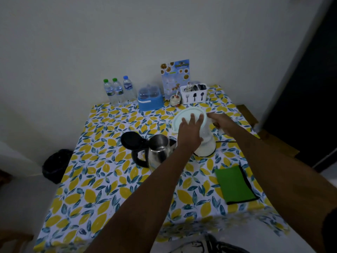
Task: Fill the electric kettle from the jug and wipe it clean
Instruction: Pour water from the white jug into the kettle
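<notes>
A steel electric kettle [158,151] with a black handle stands mid-table, its black lid [131,140] flipped open to the left. Right of it stands a clear plastic jug [206,141] with a pale round lid [184,115]. My left hand [190,130] lies flat on top of that lid with fingers spread. My right hand [221,122] is wrapped around the jug's far right side, where the handle is hidden. A folded green cloth [235,185] with black edging lies at the right near the front edge.
Three water bottles [118,90], a blue container [150,99], a small jar [175,100], a menu card [176,77] and a white cutlery holder [194,94] line the back of the lemon-print tablecloth [94,179]. A black bin [57,165] sits on the floor at left.
</notes>
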